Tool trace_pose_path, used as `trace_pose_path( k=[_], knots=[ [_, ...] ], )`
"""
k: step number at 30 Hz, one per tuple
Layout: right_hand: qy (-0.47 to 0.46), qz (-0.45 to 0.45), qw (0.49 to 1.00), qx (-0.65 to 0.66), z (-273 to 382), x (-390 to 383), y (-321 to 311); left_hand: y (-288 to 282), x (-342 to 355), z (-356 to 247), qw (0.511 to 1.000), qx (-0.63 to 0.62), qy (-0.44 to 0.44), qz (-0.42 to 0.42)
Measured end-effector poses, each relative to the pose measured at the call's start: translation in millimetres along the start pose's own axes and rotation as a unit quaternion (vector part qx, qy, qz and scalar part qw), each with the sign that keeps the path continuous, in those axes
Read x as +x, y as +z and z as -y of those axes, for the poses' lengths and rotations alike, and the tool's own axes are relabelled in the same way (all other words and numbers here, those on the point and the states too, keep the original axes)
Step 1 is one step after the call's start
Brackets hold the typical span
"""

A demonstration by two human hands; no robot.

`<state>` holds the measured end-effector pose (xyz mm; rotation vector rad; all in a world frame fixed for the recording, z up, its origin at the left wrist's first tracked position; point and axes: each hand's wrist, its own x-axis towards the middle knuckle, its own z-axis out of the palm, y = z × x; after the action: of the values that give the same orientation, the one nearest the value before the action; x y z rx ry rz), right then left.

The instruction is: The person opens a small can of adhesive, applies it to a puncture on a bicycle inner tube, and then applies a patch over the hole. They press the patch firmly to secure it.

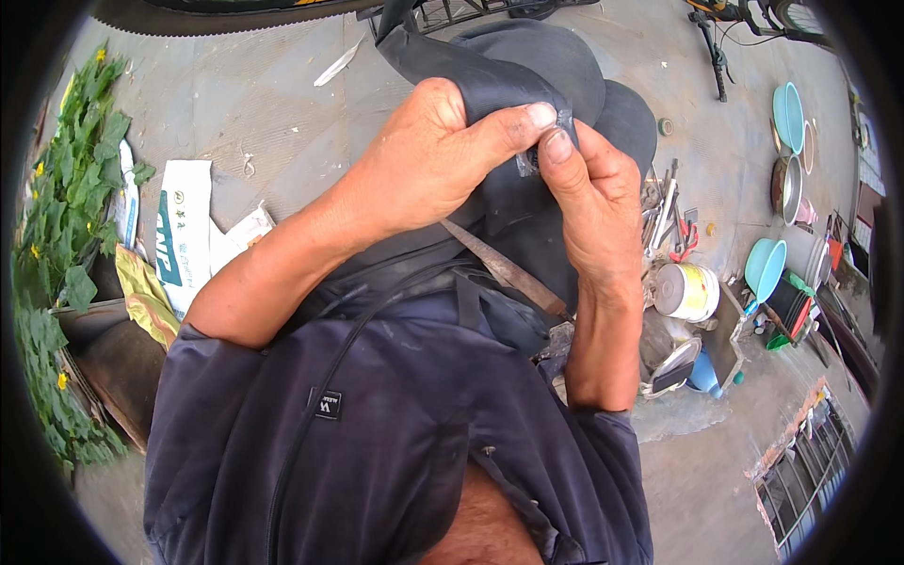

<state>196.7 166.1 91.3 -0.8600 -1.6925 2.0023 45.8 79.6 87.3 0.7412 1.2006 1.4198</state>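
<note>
My left hand (424, 160) is closed around a black rubber inner tube (471, 75), its thumb pressed along the top. My right hand (598, 193) pinches at the same spot, thumb tip beside the left thumb tip. Between the thumbs shows a small piece of clear, shiny film (525, 162) against the rubber. What lies under the fingertips is hidden. Below the hands, a rusty flat metal blade (504, 268) lies slanting across my dark lap.
Tools (664, 212) and a white bucket (686, 290) stand to the right, with blue basins (766, 268) beyond. A tyre (226, 21) curves along the top edge. At left are a white printed sack (184, 235) and leafy plants (71, 226). A metal grate (805, 471) lies lower right.
</note>
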Motion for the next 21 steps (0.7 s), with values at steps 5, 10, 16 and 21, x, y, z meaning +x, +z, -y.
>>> trace_pose_path(
  k=[5, 10, 16, 21],
  knots=[
    [-0.019, 0.024, 0.999, 0.033, -2.1, 0.3, -8.0, -6.0, 5.8, -1.8, 0.987, 0.084, -0.136, -0.015],
    [0.018, 0.017, 0.993, 0.115, -2.5, 0.9, -4.8, -0.5, 10.1, 0.4, 0.998, 0.040, -0.051, -0.028],
    [0.037, -0.054, 0.966, 0.249, -8.1, 2.1, 8.3, 6.7, 7.5, -6.7, 0.987, -0.114, -0.103, -0.054],
    [0.026, -0.036, 0.942, 0.332, -14.8, 0.9, 8.2, 10.0, 6.2, -5.0, 0.982, -0.162, -0.086, -0.048]
  ],
)
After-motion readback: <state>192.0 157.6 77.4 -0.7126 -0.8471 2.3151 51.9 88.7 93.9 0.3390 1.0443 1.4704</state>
